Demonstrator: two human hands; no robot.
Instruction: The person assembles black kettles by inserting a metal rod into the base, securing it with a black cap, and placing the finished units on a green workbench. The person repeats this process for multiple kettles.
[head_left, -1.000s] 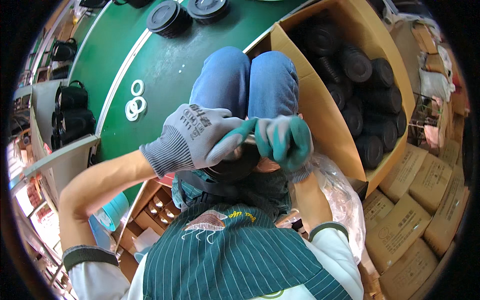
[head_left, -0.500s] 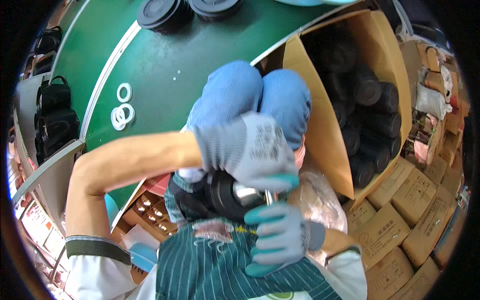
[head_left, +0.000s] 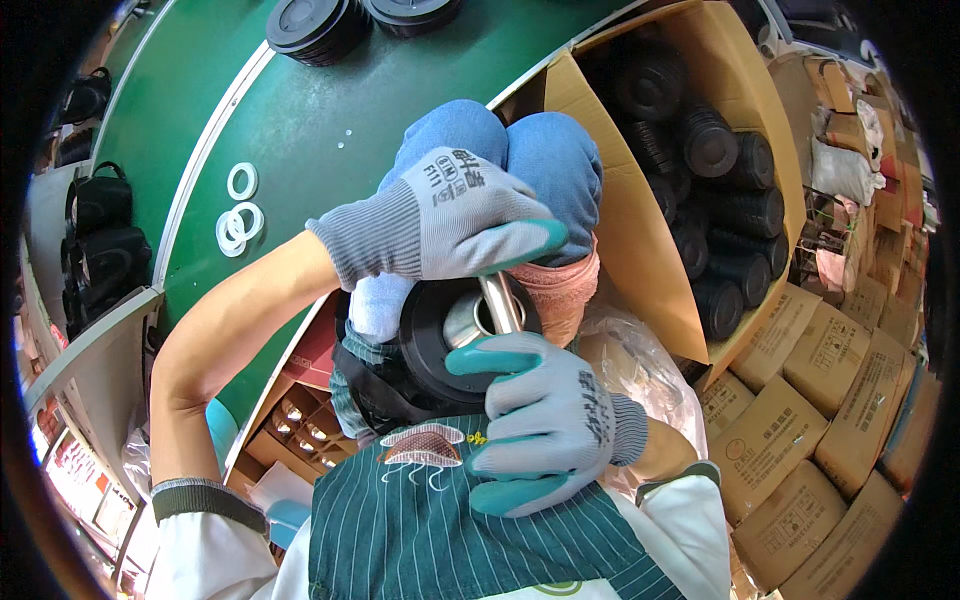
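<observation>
A black round vessel [head_left: 420, 345] with a shiny steel neck [head_left: 462, 322] sits in my lap, its opening turned up. Across that opening lies a short, smooth metal bar [head_left: 501, 304]. My left hand [head_left: 475, 220], in a grey glove with teal fingertips, closes over the bar's far end from above. At the near end my right hand [head_left: 545, 420], gloved alike, pinches the bar between curled fingers, one fingertip resting by the black rim. The gloves hide both ends of the bar.
White rings [head_left: 242, 180] and stacked black lids [head_left: 315, 28] lie on the green table [head_left: 300, 130]. An open carton [head_left: 625, 215] of black ribbed cylinders stands at right, beside stacked brown boxes [head_left: 770, 440]. A divided box [head_left: 300, 425] with shiny pieces is at lower left.
My left hand has lifted slightly and moved away from me, exposing the bar and the steel neck. My right hand has shifted a little up and left. The vessel now shows its opening more.
</observation>
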